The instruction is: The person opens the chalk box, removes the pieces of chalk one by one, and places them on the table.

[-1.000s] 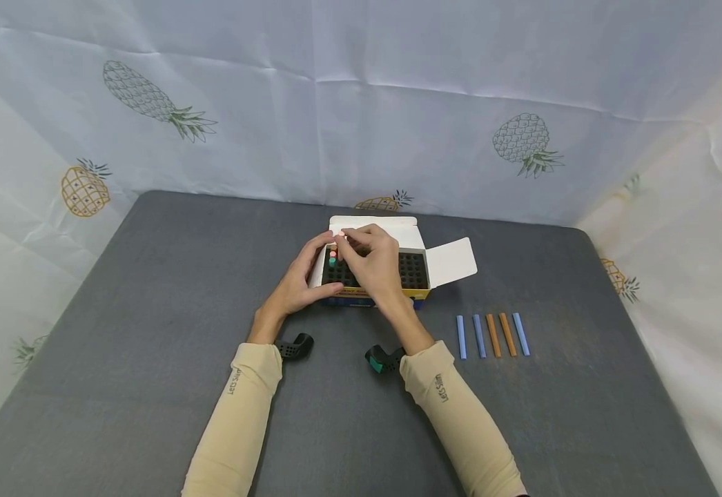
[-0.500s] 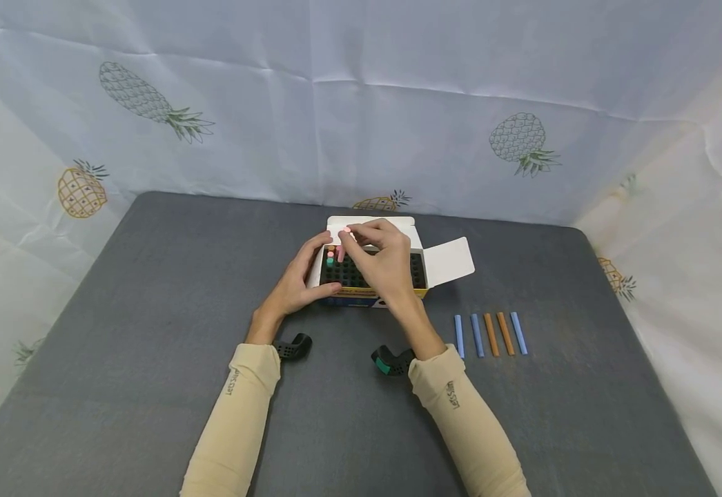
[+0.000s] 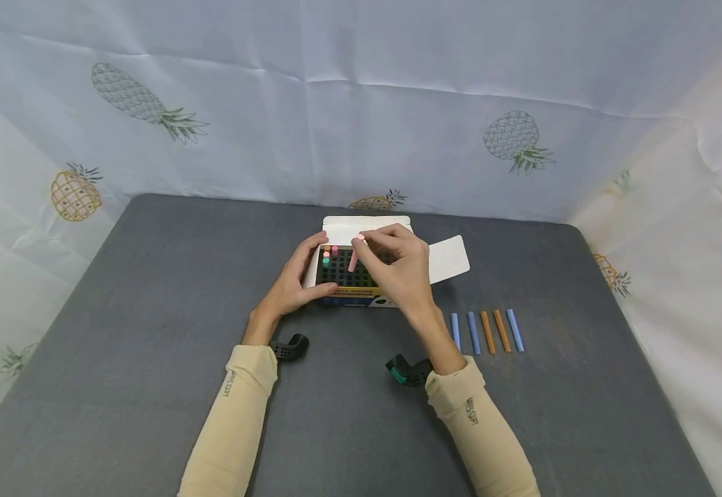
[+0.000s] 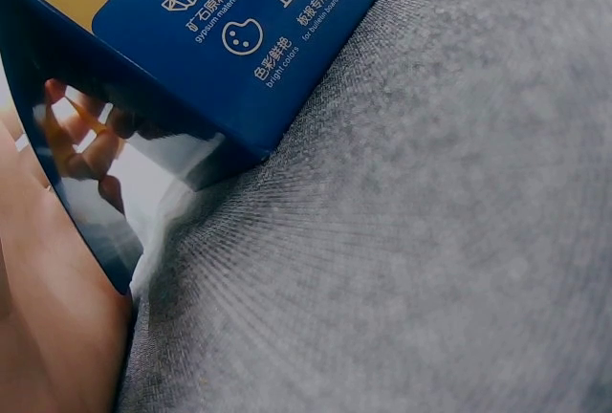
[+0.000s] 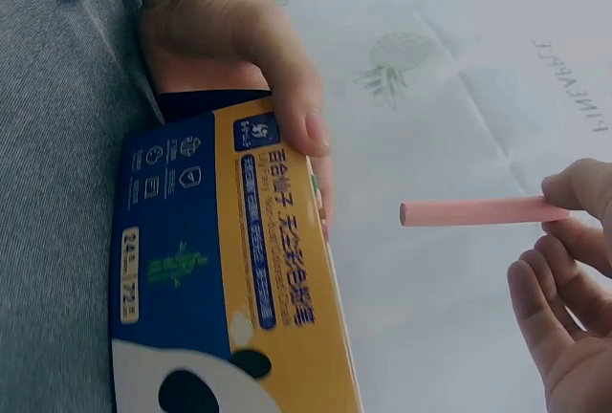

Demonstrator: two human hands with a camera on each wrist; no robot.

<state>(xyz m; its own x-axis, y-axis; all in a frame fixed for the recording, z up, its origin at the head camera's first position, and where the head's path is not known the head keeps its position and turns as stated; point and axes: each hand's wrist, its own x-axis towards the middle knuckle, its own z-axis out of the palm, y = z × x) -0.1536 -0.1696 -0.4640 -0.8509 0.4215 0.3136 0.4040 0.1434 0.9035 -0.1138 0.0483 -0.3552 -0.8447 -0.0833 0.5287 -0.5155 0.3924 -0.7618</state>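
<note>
My right hand (image 3: 401,269) pinches the top end of a pink chalk stick (image 3: 353,261) between thumb and fingers, above the open chalk box (image 3: 356,293). In the right wrist view the pink chalk (image 5: 478,211) is held by one end, its other end free. My left hand (image 3: 289,281) grips the left end of the box, thumb on the front top edge and fingers toward the back. Inside, a black holder has rows of holes. Several chalks stand at its back left corner, among them a green one (image 3: 326,261) and a deeper pink one (image 3: 335,250).
On the grey table (image 3: 150,310), right of the box, lie blue chalks (image 3: 473,333) and orange chalks (image 3: 502,331) in a row. A white box flap (image 3: 450,259) sticks out at the right, and the raised lid (image 3: 361,226) stands behind. A pineapple-print cloth (image 3: 336,138) hangs at the back.
My right hand has moved right with the pink chalk, away from the standing chalks, and more of the stick shows. My left hand has kept its hold on the box.
</note>
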